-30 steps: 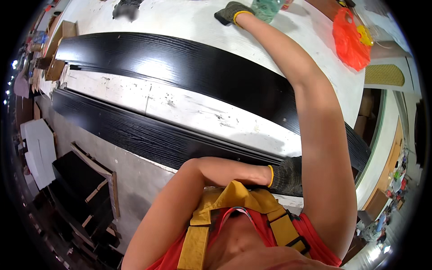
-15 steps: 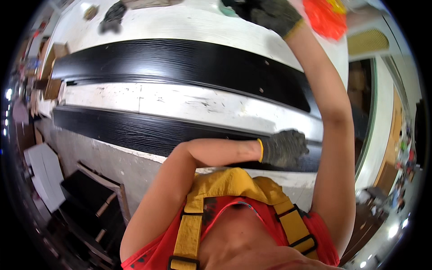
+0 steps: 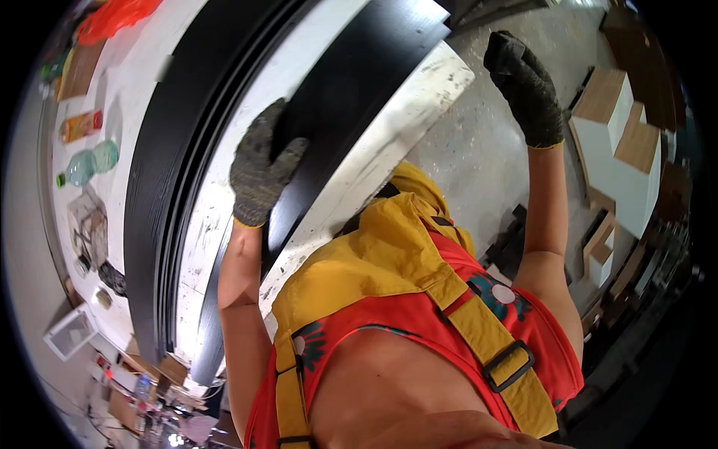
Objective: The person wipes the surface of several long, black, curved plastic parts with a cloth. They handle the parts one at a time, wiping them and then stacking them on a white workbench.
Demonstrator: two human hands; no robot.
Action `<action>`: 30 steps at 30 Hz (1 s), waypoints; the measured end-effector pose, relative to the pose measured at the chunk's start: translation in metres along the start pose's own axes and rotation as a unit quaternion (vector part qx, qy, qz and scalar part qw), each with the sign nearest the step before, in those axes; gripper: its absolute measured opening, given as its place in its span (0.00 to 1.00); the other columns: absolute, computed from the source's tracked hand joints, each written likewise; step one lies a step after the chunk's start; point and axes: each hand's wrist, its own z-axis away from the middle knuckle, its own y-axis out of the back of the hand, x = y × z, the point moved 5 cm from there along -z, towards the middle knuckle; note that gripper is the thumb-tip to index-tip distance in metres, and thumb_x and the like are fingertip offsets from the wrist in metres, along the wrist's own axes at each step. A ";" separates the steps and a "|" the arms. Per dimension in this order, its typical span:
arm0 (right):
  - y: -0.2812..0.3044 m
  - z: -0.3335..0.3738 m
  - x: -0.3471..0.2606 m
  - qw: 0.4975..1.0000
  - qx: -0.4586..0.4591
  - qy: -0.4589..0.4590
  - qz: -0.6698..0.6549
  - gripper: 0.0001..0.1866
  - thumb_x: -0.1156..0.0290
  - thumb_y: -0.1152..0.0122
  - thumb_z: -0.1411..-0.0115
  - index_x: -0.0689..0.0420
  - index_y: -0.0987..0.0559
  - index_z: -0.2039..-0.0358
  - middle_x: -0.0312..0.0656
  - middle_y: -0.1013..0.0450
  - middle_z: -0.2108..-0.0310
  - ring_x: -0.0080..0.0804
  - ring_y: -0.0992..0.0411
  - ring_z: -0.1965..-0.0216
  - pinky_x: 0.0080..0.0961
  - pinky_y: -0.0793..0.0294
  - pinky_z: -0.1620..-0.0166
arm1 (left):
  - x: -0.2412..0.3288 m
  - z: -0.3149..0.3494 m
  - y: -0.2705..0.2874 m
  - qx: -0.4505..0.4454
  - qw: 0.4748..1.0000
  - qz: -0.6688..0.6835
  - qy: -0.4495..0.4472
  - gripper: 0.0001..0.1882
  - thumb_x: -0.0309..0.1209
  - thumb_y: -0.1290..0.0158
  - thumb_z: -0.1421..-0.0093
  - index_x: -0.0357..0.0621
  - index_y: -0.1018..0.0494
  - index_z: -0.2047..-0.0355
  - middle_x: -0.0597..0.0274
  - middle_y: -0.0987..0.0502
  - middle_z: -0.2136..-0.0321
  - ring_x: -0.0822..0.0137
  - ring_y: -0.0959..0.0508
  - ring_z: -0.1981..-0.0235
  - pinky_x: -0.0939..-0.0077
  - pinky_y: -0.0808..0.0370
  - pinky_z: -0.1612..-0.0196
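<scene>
My left hand (image 3: 260, 163), in a dark grey knit glove with a yellow cuff, lies with thumb and fingers apart on the near black board (image 3: 351, 78). This long, glossy board runs along the edge of a white, scuffed work table (image 3: 430, 86). Beyond it lies a second long black board (image 3: 161, 179) with grooves along its near side. My right hand (image 3: 525, 93), gloved the same way, is held out over the floor, away from the boards. Its fingers are curled closed; whatever may be inside them is hidden.
A green plastic bottle (image 3: 88, 163), an orange-labelled bottle (image 3: 81, 126) and a red plastic bag (image 3: 116, 19) are along the table's far side. At right, white and wood-coloured box-like pieces (image 3: 617, 153) stand on the grey concrete floor (image 3: 460, 161).
My body and view have turned to the right. My right hand has come from the table's far side to over the floor. My left hand still rests at the near board, its fingers now spread.
</scene>
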 end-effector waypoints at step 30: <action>-0.009 -0.038 0.044 0.706 0.143 0.262 0.643 0.22 0.66 0.31 0.50 0.49 0.20 0.52 0.46 0.26 0.57 0.48 0.26 0.58 0.38 0.24 0.56 | -0.002 0.002 -0.003 0.019 0.992 0.014 0.125 0.27 0.30 0.39 0.41 0.39 0.31 0.41 0.52 0.22 0.52 0.65 0.21 0.57 0.71 0.24 0.50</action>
